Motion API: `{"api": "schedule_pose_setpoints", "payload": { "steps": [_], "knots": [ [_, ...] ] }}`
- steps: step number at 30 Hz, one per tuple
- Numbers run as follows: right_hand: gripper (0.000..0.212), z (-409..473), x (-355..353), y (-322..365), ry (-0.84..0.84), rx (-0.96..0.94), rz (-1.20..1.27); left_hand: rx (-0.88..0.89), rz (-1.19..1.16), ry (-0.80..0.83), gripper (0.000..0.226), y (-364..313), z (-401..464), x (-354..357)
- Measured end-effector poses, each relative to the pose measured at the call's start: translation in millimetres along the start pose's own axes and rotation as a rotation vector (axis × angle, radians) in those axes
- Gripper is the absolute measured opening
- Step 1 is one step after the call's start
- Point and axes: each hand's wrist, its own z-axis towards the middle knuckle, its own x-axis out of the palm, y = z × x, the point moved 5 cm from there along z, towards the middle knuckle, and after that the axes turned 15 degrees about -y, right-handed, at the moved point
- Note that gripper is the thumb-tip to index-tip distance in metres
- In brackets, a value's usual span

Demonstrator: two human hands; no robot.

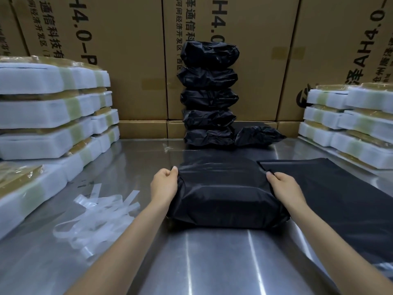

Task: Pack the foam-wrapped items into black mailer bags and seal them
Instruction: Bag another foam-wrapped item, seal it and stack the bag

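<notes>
Setting: a shiny steel counter (212, 258) seen from above and behind two bare forearms, with tall printed cardboard cartons (131, 60) forming a wall at the far edge.
Filled mailer bag: a bulging black mailer bag (225, 192) lies on the counter at the centre, between the two hands.
Left hand: the left hand (164, 185) presses against the bag's left end, its grip closed with thumb and fingers pinching the black plastic at the far left corner.
Right hand: the right hand (286, 186) mirrors it on the bag's right end, its grip closed on the plastic at the far right corner.
Empty bags: flat black mailer bags (340, 199) lie spread on the counter just right of the filled one.
Packed stack: five sealed black parcels (209, 94) stand piled at the far centre against the cartons, with one more parcel (258, 136) lying beside the bottom of the pile on its right.
Left supply: foam-wrapped items (53, 111), white with yellowish tape bands, are stacked along the left side.
Right supply: a lower stack of foam-wrapped items (348, 122) sits at the far right.
Scraps: clear peeled-off strips (95, 213) lie tangled on the counter near the left forearm.
</notes>
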Motion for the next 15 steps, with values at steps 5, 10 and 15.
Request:
{"api": "schedule_pose_setpoints", "payload": {
  "steps": [5, 10, 15],
  "knots": [
    [0.043, 3.1, 21.1, -4.3, 0.124, 0.023, -0.073, 0.012, 0.21, 0.119, 0.039, 11.1, -1.4, 18.0],
    [0.046, 7.2, 34.9, -11.4, 0.245, 0.038, -0.225, 0.207, 0.477, 0.235, 0.034, -0.4, -15.5, 32.5],
    [0.043, 15.5, 42.8, -7.9, 0.326, 0.029, -0.385, 0.353, 0.676, 0.343, 0.02, -15.0, -21.9, 32.9]
  ]
}}
